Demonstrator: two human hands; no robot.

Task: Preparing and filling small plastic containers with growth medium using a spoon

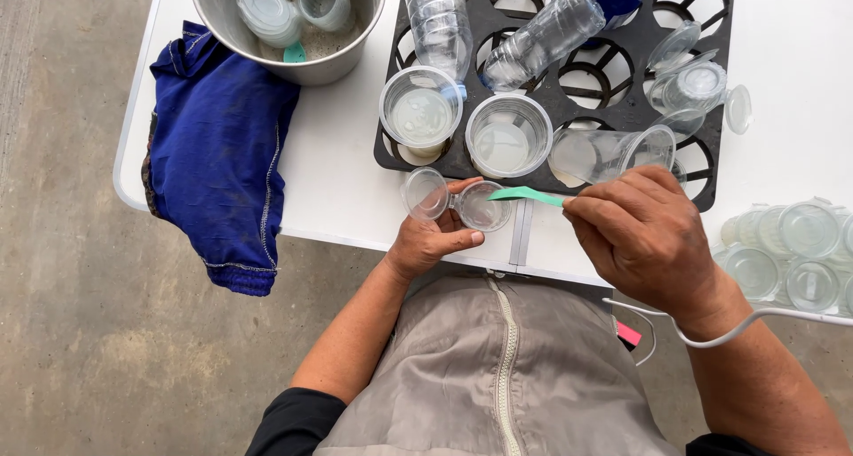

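Overhead, from the head view, the black tray [622, 83] serves as the landmark: a flat plastic grid of round sockets lying on the white counter [342, 189], its near edge just short of the counter's front lip. Just below that near edge, the left hand [435, 238] is curled, thumb and fingertips pinching a small clear hinged cup [482, 207] whose round lid [425, 194] hangs open to the tray's lower-left corner. The right hand [644, 234] sits below the tray's right half, fingers pressed together on the handle of a thin green spoon [524, 195], whose flat tip lies over the cup's rim.

Little free room shows between the tray's front edge and the counter lip; both hands work in that narrow strip, partly over the edge. Left of the tray a band of bare counter runs to a crumpled blue cloth [222, 154], soft and stitched, draped over the rounded corner. Above that, left of the tray's top, stands a dull metal pot [355, 52] holding more small clear containers.

On the tray, two clear tumblers [508, 136] stand upright holding cloudy liquid, a third lies tipped on its side, and ribbed clear bottles [546, 34] lie across the sockets. Right of the tray, a cluster of lidded clear cups [795, 252] crowds the counter's front edge.
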